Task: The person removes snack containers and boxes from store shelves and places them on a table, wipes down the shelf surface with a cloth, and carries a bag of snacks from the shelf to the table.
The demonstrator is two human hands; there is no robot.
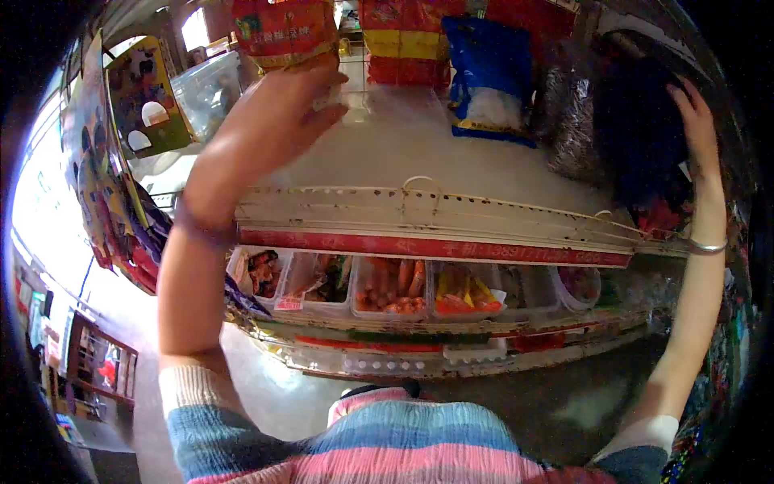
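Observation:
My left hand [278, 117] reaches over the upper shelf [379, 161], just in front of a red printed bag [284, 31]. Its thumb and fingers are apart, and nothing shows between them. At the far right, my right hand [695, 121] is raised beside a dark, bulky item [637, 121], with fingers spread; whether it touches that item is unclear. Between the hands, a blue bag with a clear lower window [490, 81] stands on the shelf. More red and yellow packages [405, 44] stand at the back.
Below the red label strip [435, 247], a lower shelf holds clear tubs, one with orange-red packets [391, 286]. A clear plastic bin [208, 95] and a patterned box [147, 97] are at upper left. Hanging colourful items [101, 177] line the left edge.

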